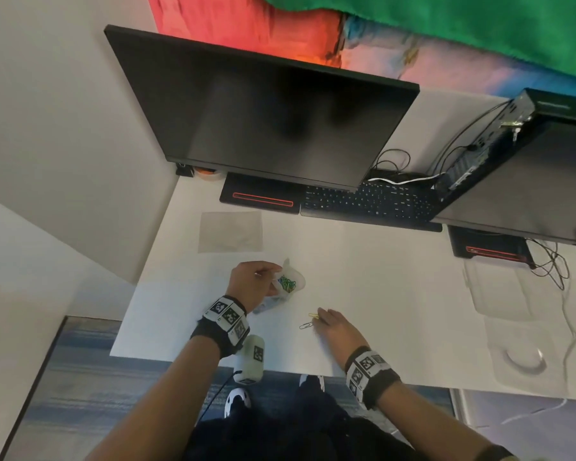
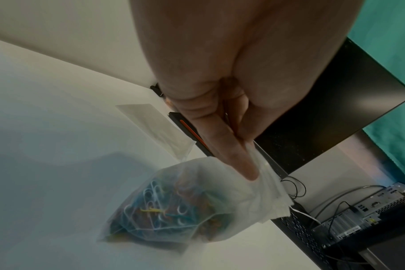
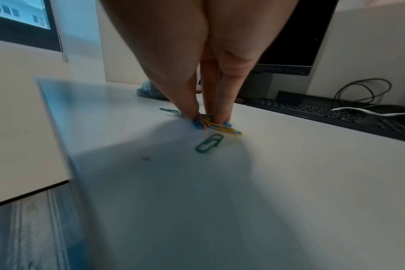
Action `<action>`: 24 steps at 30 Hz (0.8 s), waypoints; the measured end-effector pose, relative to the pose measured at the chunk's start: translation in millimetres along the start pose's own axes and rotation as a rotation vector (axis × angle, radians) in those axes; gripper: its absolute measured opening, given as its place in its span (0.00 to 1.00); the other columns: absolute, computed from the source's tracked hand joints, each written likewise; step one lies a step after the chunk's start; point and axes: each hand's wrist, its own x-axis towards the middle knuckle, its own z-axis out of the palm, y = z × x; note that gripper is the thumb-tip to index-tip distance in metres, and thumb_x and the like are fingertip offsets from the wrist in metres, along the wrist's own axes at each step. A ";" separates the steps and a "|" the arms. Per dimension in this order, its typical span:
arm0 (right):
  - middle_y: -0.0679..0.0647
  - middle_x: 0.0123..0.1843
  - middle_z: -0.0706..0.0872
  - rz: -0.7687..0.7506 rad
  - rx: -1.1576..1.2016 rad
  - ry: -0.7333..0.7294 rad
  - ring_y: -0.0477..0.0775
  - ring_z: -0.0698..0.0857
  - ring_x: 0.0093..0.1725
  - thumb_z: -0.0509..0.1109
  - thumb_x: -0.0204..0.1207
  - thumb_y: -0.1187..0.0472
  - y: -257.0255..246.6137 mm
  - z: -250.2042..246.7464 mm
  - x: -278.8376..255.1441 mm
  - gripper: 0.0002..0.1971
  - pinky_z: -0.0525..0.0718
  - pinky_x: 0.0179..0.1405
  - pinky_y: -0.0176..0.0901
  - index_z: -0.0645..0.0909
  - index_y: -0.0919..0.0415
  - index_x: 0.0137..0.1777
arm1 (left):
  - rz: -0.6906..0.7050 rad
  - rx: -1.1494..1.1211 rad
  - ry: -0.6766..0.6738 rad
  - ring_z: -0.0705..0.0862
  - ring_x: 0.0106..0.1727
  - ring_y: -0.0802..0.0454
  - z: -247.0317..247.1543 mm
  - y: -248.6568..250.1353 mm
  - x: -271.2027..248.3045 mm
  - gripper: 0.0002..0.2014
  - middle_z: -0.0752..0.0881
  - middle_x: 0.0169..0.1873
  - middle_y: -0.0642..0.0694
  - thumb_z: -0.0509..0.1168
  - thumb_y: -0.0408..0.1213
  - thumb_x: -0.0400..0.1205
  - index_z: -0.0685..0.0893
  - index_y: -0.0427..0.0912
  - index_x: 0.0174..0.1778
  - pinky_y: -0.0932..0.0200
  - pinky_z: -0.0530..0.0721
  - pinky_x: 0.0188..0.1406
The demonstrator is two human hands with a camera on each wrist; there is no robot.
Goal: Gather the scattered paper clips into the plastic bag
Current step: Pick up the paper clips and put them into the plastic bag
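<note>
My left hand (image 1: 273, 272) pinches the rim of a clear plastic bag (image 1: 288, 282) that holds several coloured paper clips; its belly rests on the white table (image 1: 379, 277). The left wrist view shows my left hand (image 2: 250, 164) with thumb and finger closed on the crumpled top of the bag (image 2: 173, 210). My right hand (image 1: 320, 316) points down at the table, its fingertips closing on loose clips. In the right wrist view my right hand (image 3: 207, 120) pinches a small blue and yellow heap. A yellow clip (image 3: 224, 129), a green clip (image 3: 209, 143) and a teal clip (image 3: 170, 110) lie beside it.
A flat, empty clear bag (image 1: 230, 231) lies further back on the left. A dark monitor (image 1: 263, 111) and a keyboard (image 1: 369, 201) line the back. Cables (image 1: 552, 264) and clear plastic trays (image 1: 499, 294) sit at the right. A white cylinder (image 1: 251, 359) stands at the front edge.
</note>
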 end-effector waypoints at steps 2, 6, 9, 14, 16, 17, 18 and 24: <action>0.55 0.48 0.91 0.016 0.031 0.022 0.55 0.90 0.43 0.87 0.38 0.70 4.0 -1.9 2.0 0.27 0.90 0.36 0.39 0.90 0.58 0.42 | -0.001 0.002 -0.010 0.93 0.40 0.47 1.3 0.8 -0.9 0.14 0.91 0.44 0.42 0.65 0.29 0.82 0.90 0.53 0.40 0.47 0.92 0.48; 0.54 0.45 0.87 0.056 0.017 -0.024 0.54 0.87 0.39 0.78 0.64 0.70 2.7 -24.8 13.6 0.10 0.86 0.34 0.38 0.88 0.61 0.45 | -0.002 0.010 -0.019 0.93 0.38 0.46 4.5 0.7 -1.0 0.14 0.92 0.45 0.41 0.65 0.29 0.82 0.90 0.52 0.40 0.46 0.92 0.47; 0.55 0.46 0.86 0.263 0.245 0.005 0.55 0.86 0.45 0.65 0.74 0.67 5.3 -45.7 24.6 0.08 0.84 0.44 0.38 0.87 0.62 0.43 | -0.008 0.016 -0.018 0.93 0.39 0.46 6.9 1.1 -0.9 0.13 0.92 0.47 0.40 0.64 0.28 0.82 0.91 0.49 0.42 0.48 0.93 0.44; 0.45 0.32 0.89 0.649 0.796 0.067 0.47 0.89 0.38 0.78 0.63 0.63 32.1 -56.3 30.3 0.04 0.84 0.40 0.27 0.89 0.53 0.30 | -0.023 -0.001 -0.007 0.92 0.42 0.43 10.4 3.3 -2.3 0.11 0.90 0.47 0.37 0.64 0.25 0.82 0.91 0.42 0.46 0.57 0.92 0.36; 0.48 0.35 0.92 0.744 0.996 0.106 0.46 0.90 0.39 0.80 0.62 0.64 38.9 -58.2 26.1 0.04 0.88 0.46 0.34 0.92 0.54 0.35 | -0.024 -0.003 0.000 0.92 0.42 0.43 11.2 2.9 -2.7 0.11 0.90 0.47 0.37 0.64 0.25 0.82 0.91 0.41 0.46 0.59 0.92 0.35; 0.52 0.37 0.93 0.767 1.136 0.127 0.47 0.90 0.38 0.80 0.63 0.67 40.4 -61.5 24.7 0.06 0.89 0.44 0.34 0.92 0.56 0.38 | -0.025 -0.003 0.004 0.92 0.42 0.43 11.5 2.7 -2.6 0.11 0.90 0.46 0.37 0.64 0.25 0.82 0.91 0.40 0.47 0.59 0.92 0.35; 0.58 0.40 0.93 0.765 1.331 0.153 0.49 0.90 0.37 0.79 0.65 0.70 39.1 -67.6 23.6 0.07 0.89 0.42 0.33 0.92 0.62 0.42 | -0.029 -0.005 0.007 0.92 0.41 0.44 12.0 1.9 -2.3 0.11 0.90 0.46 0.37 0.64 0.25 0.82 0.91 0.39 0.47 0.60 0.92 0.35; 0.65 0.45 0.90 0.512 1.832 0.201 0.56 0.91 0.45 0.72 0.73 0.77 5.7 -115.9 32.8 0.06 0.90 0.48 0.38 0.87 0.71 0.48 | -0.027 -0.018 0.011 0.90 0.29 0.57 18.7 4.1 -1.0 0.11 0.90 0.39 0.39 0.64 0.24 0.82 0.91 0.39 0.45 0.63 0.90 0.32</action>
